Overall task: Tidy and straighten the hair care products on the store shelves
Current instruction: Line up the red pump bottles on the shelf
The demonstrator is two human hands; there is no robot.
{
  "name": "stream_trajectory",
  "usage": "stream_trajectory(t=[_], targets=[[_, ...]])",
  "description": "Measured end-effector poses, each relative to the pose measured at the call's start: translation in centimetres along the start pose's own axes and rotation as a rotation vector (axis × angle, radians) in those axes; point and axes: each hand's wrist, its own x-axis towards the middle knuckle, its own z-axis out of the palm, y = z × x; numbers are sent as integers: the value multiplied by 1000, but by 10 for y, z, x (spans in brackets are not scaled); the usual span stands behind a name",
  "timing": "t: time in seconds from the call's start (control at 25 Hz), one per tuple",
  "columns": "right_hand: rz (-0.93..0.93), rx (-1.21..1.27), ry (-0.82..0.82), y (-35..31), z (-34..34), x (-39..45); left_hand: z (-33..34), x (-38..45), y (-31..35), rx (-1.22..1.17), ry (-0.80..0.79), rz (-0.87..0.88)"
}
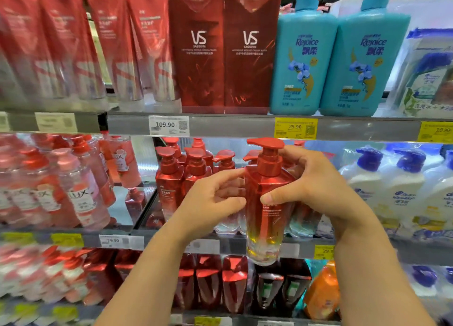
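Observation:
A tall red pump bottle (267,203), fading to yellow and clear at its base, hangs upright in front of the middle shelf (245,246). My right hand (316,190) grips its right side, thumb across the front and fingers behind the neck. My left hand (215,198) is at the bottle's left side, fingers curled, with index fingertip and thumb touching its edge. Behind them stands a row of matching red pump bottles (181,176) on the middle shelf.
The top shelf holds red tubes (127,43), two dark red VS boxes (223,48) and two teal Rejoice bottles (338,60). Pink Lux bottles (73,183) stand left, white blue-capped bottles (397,186) right. Red packs (220,284) and an orange bottle (323,293) fill the lower shelf.

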Motion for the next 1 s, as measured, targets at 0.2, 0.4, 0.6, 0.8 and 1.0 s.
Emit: stream_trajectory(t=[0.2,0.4,0.6,0.8,1.0], targets=[[-31,7,-54,-18,78,41,-63,-39,0,161,161,-56],[-49,39,-137,-33,164,75,-143,-72,-21,255,354,-91],[42,-36,-28,-32,200,87,-199,-80,-52,275,382,-64],[116,31,61,-29,210,79,-213,-59,-96,173,322,-109],[202,4,136,-33,213,65,-205,-36,-124,123,230,-147]])
